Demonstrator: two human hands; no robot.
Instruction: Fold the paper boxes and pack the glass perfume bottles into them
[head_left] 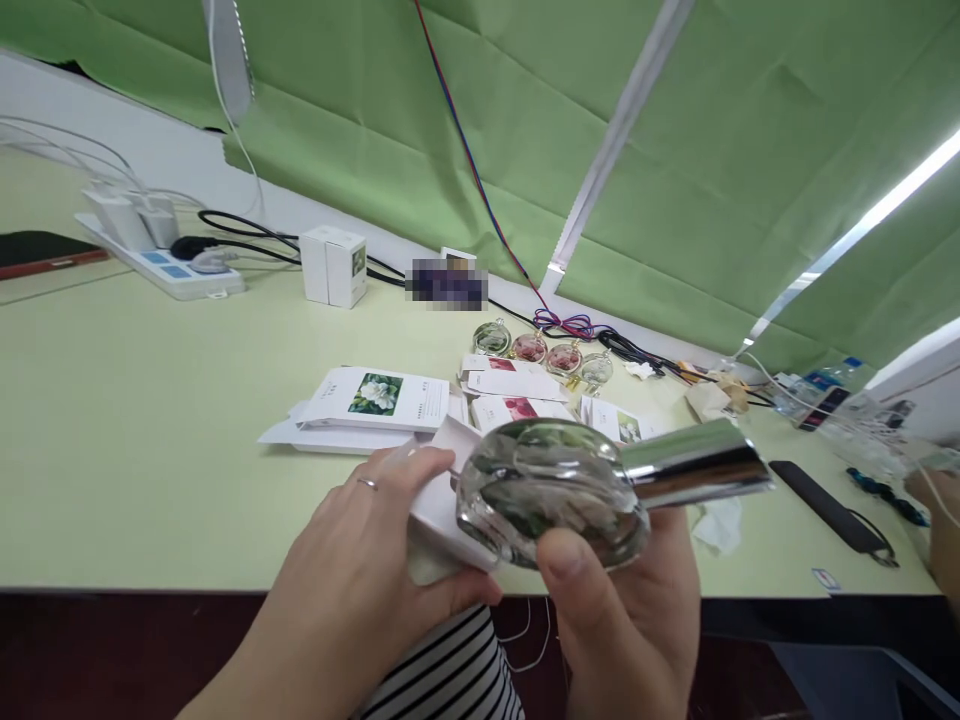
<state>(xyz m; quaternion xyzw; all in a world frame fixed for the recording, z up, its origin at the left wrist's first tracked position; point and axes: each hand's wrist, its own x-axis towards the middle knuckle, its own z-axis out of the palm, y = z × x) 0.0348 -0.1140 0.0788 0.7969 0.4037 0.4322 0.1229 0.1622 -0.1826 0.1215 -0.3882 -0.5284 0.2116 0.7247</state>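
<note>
My right hand (630, 620) grips a round clear glass perfume bottle (555, 480), tilted on its side, thumb pressed on the glass. Its shiny silver cap (697, 465) points right. My left hand (352, 540) is wrapped round a small white carton (446, 510), which sits against the bottle's base; whether the two touch I cannot tell. Behind my hands lie flattened white cartons (375, 395) printed with a white flower. Cartons with pink flower prints (517, 408) are beside them. Several round glass bottles (529, 347) lie in a row farther back.
A power strip (180, 272) with plugs is at the left, near an upright white box (334, 267). Black cables (637, 347) run along the green-covered wall. To the right are a dark elongated case (829, 510), a plastic bottle (832, 375) and part of another person's arm (943, 520).
</note>
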